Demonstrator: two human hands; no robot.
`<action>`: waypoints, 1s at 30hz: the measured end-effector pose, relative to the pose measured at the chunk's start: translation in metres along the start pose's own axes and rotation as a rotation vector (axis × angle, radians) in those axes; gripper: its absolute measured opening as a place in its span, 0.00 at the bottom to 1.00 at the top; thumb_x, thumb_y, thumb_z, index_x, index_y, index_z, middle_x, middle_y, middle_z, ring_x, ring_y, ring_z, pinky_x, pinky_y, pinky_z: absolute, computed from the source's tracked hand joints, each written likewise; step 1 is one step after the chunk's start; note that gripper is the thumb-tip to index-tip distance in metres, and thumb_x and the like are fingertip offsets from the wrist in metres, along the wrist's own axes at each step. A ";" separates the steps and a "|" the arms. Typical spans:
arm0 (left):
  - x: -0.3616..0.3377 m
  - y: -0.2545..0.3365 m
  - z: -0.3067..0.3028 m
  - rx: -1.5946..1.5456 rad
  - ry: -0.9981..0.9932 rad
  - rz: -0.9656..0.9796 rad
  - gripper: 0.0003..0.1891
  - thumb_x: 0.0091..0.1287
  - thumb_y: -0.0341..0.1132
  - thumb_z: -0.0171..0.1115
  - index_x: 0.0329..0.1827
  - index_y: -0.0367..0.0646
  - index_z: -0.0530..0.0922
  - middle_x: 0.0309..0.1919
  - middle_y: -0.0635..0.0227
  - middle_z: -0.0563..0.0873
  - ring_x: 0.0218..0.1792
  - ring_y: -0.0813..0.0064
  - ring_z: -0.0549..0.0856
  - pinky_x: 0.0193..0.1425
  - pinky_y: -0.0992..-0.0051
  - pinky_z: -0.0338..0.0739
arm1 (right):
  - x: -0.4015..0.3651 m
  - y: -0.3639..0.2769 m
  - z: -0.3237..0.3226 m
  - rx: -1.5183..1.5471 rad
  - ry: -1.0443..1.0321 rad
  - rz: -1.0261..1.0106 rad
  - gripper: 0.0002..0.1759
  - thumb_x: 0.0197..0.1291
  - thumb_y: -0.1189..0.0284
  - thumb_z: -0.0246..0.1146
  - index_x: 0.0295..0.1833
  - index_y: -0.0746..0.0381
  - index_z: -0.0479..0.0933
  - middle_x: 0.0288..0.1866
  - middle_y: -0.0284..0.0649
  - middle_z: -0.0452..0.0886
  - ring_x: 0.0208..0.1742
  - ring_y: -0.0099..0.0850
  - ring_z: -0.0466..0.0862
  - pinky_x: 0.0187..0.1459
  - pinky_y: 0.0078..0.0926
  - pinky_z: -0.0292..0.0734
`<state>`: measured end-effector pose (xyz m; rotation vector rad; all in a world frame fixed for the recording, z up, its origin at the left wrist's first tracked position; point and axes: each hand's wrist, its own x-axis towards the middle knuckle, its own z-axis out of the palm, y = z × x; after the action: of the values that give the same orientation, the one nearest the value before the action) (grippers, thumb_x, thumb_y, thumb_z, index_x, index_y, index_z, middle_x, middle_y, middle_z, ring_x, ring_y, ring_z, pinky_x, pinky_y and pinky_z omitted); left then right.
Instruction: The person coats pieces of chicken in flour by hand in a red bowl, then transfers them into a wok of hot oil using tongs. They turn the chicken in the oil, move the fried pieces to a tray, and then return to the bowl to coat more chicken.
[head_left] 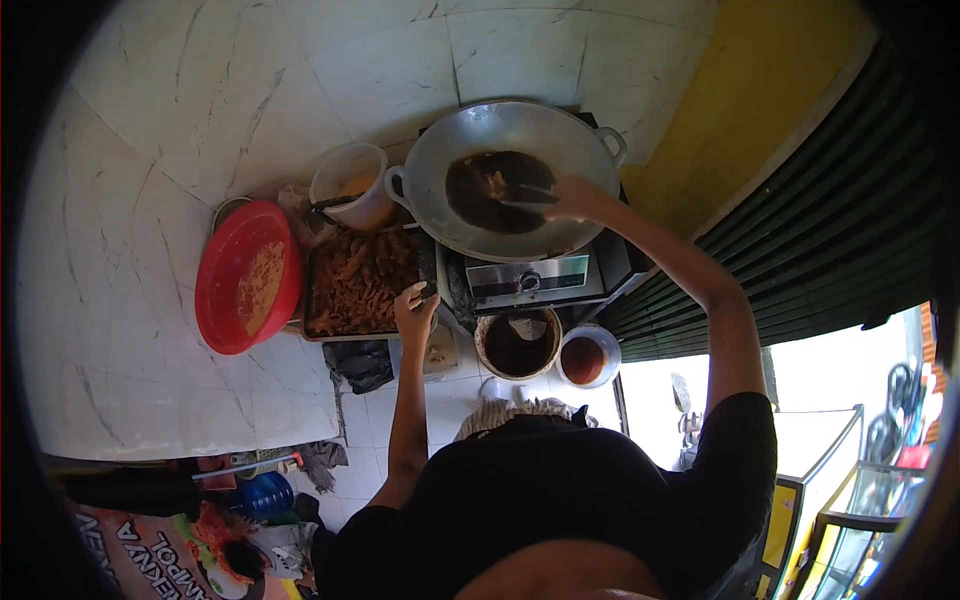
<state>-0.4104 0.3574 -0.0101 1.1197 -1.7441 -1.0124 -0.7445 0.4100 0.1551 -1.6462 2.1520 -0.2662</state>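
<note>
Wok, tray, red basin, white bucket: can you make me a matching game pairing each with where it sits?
1 wok
2 tray
3 red basin
4 white bucket

a far left, beside the tray
b on the stove, right hand holding a utensil in it
c left hand at its corner
d farther off than the tray, left of the wok

Pairs: 1-b, 2-c, 3-a, 4-d

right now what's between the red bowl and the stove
In the head view, a tray of golden fried pieces lies between the red bowl and the stove; the left hand touches its corner.
</note>
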 end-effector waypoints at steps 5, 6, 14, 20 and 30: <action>-0.001 0.001 0.001 -0.026 0.015 0.002 0.19 0.48 0.35 0.67 0.43 0.41 0.76 0.40 0.61 0.75 0.41 0.69 0.75 0.47 0.73 0.71 | -0.019 0.005 -0.016 -0.008 -0.032 -0.012 0.18 0.32 0.62 0.65 0.15 0.69 0.74 0.12 0.46 0.74 0.18 0.35 0.79 0.25 0.29 0.74; -0.001 0.000 0.002 -0.025 0.015 0.000 0.19 0.48 0.35 0.67 0.43 0.41 0.76 0.40 0.61 0.75 0.41 0.69 0.75 0.47 0.73 0.71 | -0.021 0.003 -0.022 -0.016 -0.054 0.032 0.18 0.32 0.62 0.65 0.16 0.69 0.74 0.13 0.46 0.75 0.18 0.36 0.78 0.24 0.30 0.74; 0.000 -0.001 0.001 -0.028 0.003 0.005 0.19 0.48 0.35 0.67 0.43 0.41 0.76 0.42 0.61 0.75 0.42 0.69 0.75 0.47 0.73 0.71 | 0.009 0.017 -0.016 -0.036 0.065 0.041 0.17 0.35 0.61 0.63 0.18 0.68 0.76 0.09 0.44 0.72 0.13 0.34 0.76 0.19 0.28 0.72; 0.000 -0.001 0.001 -0.016 0.002 0.008 0.19 0.49 0.35 0.67 0.44 0.41 0.76 0.41 0.62 0.75 0.42 0.69 0.75 0.48 0.73 0.70 | 0.023 0.010 -0.008 0.003 0.055 0.029 0.19 0.29 0.63 0.66 0.18 0.71 0.74 0.13 0.47 0.74 0.15 0.36 0.77 0.22 0.29 0.74; -0.001 -0.001 0.001 -0.031 -0.005 0.001 0.18 0.49 0.36 0.67 0.43 0.41 0.76 0.41 0.61 0.75 0.42 0.69 0.75 0.47 0.73 0.71 | -0.008 -0.009 -0.032 -0.013 -0.064 0.113 0.18 0.29 0.66 0.66 0.17 0.73 0.72 0.14 0.47 0.73 0.14 0.33 0.75 0.16 0.29 0.73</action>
<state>-0.4105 0.3583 -0.0115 1.0978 -1.7270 -1.0392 -0.7488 0.4123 0.1887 -1.5123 2.1940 -0.1637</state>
